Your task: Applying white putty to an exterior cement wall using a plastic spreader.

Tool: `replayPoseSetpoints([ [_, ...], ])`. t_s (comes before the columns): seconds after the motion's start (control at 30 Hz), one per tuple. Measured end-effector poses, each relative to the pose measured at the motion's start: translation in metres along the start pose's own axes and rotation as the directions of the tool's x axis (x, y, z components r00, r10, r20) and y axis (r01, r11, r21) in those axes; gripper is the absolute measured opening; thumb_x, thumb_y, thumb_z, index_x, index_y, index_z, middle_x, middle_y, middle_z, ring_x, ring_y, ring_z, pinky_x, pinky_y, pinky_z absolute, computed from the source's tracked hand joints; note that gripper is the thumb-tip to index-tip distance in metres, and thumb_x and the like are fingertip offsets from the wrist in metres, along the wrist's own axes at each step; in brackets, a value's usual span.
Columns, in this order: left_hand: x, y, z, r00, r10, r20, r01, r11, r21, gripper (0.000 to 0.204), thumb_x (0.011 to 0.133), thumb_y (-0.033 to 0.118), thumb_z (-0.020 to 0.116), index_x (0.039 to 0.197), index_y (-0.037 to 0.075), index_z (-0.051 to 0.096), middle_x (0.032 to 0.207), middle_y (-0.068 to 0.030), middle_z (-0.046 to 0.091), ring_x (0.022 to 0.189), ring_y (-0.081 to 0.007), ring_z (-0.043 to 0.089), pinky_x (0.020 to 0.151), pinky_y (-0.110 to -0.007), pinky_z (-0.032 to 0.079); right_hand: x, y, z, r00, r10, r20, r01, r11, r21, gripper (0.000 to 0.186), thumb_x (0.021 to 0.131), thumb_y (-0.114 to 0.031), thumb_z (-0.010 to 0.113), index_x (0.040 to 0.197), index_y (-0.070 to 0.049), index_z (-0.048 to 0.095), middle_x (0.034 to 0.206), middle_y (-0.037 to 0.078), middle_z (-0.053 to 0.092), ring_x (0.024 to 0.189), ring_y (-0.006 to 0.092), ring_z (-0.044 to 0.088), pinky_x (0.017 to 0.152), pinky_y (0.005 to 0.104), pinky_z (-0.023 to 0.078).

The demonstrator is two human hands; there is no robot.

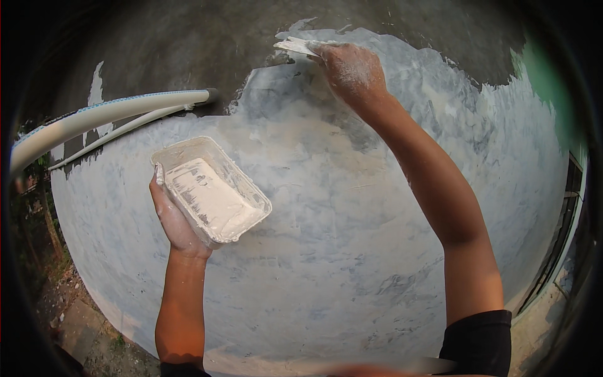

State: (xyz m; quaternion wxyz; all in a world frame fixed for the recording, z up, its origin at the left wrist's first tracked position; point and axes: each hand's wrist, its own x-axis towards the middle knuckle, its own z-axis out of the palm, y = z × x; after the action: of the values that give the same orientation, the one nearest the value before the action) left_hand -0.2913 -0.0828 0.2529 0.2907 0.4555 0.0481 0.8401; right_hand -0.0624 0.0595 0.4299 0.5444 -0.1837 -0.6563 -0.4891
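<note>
My left hand (176,220) grips a clear rectangular plastic tub (251,185) from its left side and underneath, tilted so that its inside shows. White filler paste (217,198) covers the bottom of the tub and smears its rim. Up near the top middle, my right hand (355,69) is closed round a putty knife (295,46) coated in white paste. Its blade points left and lies at the wall (326,207), along the ragged border between white skim coat and dark grey render. White residue dusts the knuckles. The knife's handle is hidden inside the fist.
Two pale pipes, a thick one (113,113) and a thinner one (125,130), jut out from the wall at the left. Green paint (543,78) shows at the upper right. A window frame (568,207) edges the right side. Bare ground (94,333) with plants lies lower left.
</note>
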Motion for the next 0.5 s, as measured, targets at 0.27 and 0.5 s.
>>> replayPoseSetpoints([
  [0.27,-0.015,0.026,0.005,0.992,0.096,-0.086,-0.093,0.995,0.045,0.061,0.099,0.057,0.029,0.135,0.011,0.047,0.125,-0.008,0.055,0.111,-0.0223,0.058,0.093,-0.037,0.053,-0.08,-0.052,0.022,0.866,-0.452,0.215,0.438,0.892,0.114,0.028,0.083,-0.01,0.058,0.108,0.002,0.065,0.078,0.016,0.068,0.07,0.0283,0.07,0.059,0.0409,0.056],
  [0.5,-0.013,0.043,-0.008,0.988,0.13,-0.082,-0.124,0.989,0.081,0.062,0.099,0.057,0.027,0.137,0.011,0.045,0.126,-0.009,0.055,0.112,-0.0235,0.059,0.093,-0.039,0.054,0.001,-0.002,-0.023,0.991,0.022,0.134,-0.019,0.999,-0.03,0.018,0.089,-0.013,0.055,0.096,-0.012,0.072,0.081,0.014,0.071,0.072,0.0299,0.071,0.06,0.0425,0.055],
])
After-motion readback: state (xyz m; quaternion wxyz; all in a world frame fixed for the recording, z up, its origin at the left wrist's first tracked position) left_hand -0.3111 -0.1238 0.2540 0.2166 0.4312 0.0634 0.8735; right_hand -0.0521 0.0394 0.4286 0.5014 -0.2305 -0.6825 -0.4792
